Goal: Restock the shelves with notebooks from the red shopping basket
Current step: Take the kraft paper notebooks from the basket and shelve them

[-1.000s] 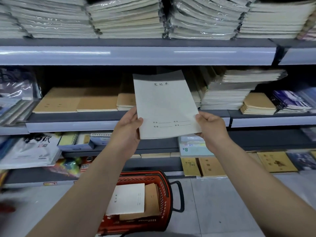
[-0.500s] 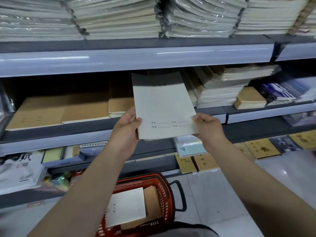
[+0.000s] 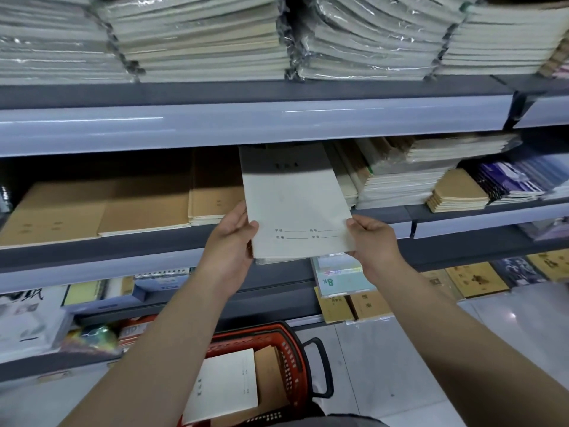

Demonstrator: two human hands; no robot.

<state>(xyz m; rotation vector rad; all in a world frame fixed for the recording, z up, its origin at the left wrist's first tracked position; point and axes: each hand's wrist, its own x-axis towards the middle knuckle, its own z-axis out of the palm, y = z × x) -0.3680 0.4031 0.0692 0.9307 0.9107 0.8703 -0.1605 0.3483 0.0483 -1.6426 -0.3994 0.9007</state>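
I hold a pale grey notebook (image 3: pixel 295 208) with both hands at the middle shelf (image 3: pixel 101 266). My left hand (image 3: pixel 232 238) grips its lower left corner and my right hand (image 3: pixel 374 240) grips its lower right corner. The notebook's far end reaches in under the upper shelf, between a brown notebook stack (image 3: pixel 215 198) and white stacks (image 3: pixel 397 183). On the floor below stands the red shopping basket (image 3: pixel 291 362). It holds a white notebook (image 3: pixel 224 386) lying on a brown one (image 3: pixel 268 371).
Wrapped bundles of notebooks (image 3: pixel 200 38) fill the top shelf. Flat brown notebooks (image 3: pixel 98 211) lie to the left on the middle shelf, a small brown stack (image 3: pixel 458 195) and purple books (image 3: pixel 511 180) to the right. Lower shelves hold mixed stationery. Grey floor tiles (image 3: pixel 431 365) lie to the right.
Both hands have pushed the grey notebook forward, so its far end now sits under the upper shelf's edge. The view has moved closer to the shelves.
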